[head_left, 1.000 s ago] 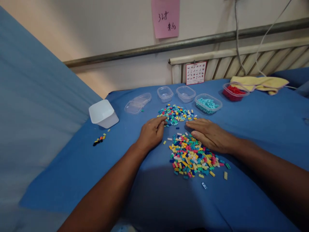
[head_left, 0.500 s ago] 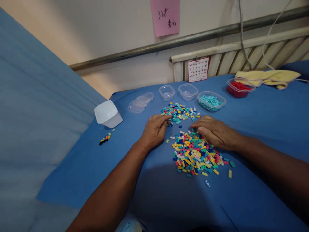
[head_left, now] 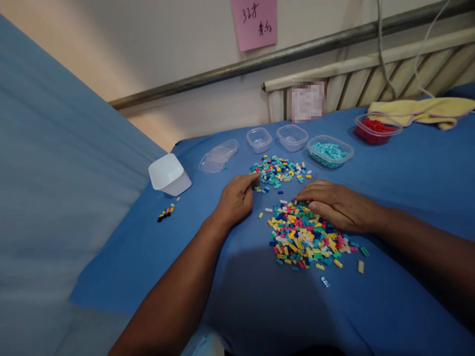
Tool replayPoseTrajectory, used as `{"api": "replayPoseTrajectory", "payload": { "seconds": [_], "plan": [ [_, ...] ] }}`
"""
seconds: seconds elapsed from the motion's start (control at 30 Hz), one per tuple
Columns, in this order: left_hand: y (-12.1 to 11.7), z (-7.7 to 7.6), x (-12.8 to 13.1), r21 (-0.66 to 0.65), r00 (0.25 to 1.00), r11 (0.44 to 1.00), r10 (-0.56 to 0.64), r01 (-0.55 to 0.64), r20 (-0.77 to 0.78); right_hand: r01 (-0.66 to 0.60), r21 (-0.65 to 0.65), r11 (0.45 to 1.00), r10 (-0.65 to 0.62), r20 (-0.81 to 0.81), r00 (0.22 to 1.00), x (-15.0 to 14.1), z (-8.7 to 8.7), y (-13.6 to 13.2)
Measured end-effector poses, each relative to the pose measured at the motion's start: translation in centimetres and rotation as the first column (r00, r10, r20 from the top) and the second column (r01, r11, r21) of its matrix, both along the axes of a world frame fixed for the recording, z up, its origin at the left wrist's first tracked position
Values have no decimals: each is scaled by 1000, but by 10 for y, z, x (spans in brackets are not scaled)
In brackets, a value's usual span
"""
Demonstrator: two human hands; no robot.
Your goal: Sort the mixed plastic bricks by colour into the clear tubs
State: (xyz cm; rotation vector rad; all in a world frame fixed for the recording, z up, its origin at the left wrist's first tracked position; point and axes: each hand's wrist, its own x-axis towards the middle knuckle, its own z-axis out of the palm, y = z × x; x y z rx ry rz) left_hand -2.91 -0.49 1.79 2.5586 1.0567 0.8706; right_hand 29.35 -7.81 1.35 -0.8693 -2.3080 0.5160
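1. The nearer brick pile [head_left: 306, 237], a loose heap of small yellow, pink, green, blue and white pieces, lies in front of the person on the blue-covered worktop [head_left: 148, 262].
2. The right hand [head_left: 336, 205] is palm down over that heap's far right edge, fingers straight and close together, thumb alongside; I cannot tell whether anything is under it.
3. The farther brick pile [head_left: 280, 170], smaller and mostly blue and green, spreads just beyond, with a few strays between the two.
4. The left hand [head_left: 237, 198] is beside this pile's left edge, index finger pointing into it and the others curled; I cannot tell whether it pinches a piece.
5. Behind stand two clear tubs [head_left: 260, 148], then a tub of light-blue bricks [head_left: 322, 159] and, farther right, a tub of red bricks [head_left: 374, 140] touching a yellow cloth [head_left: 426, 110].
6. Clear lids [head_left: 218, 157] lie left of the tubs; beyond them a white bin [head_left: 180, 185] tilts, with a dark-and-yellow brick cluster [head_left: 166, 214] near it.
7. A radiator [head_left: 352, 64] and a pink note [head_left: 256, 24] are at the wall.
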Motion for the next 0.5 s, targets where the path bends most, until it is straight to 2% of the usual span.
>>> {"api": "replayPoseTrajectory", "payload": {
  "seconds": [0.13,0.3,0.4,0.5],
  "plan": [
    [-2,4,2,-14,995,998,-58,57,-83,0,8,1000,0,8,1000,1,-2,-1],
    [1,5,-1,23,994,999,45,-48,98,-15,21,1000,15,13,1000,3,-4,-1],
    [3,3,-5,20,993,997,72,-74,90,12,12,1000,-11,-12,1000,5,-6,-1],
    [3,2,-5,-13,998,999,52,-52,32,27,5,1000,-27,-19,999,5,-8,-1]
  ]
}}
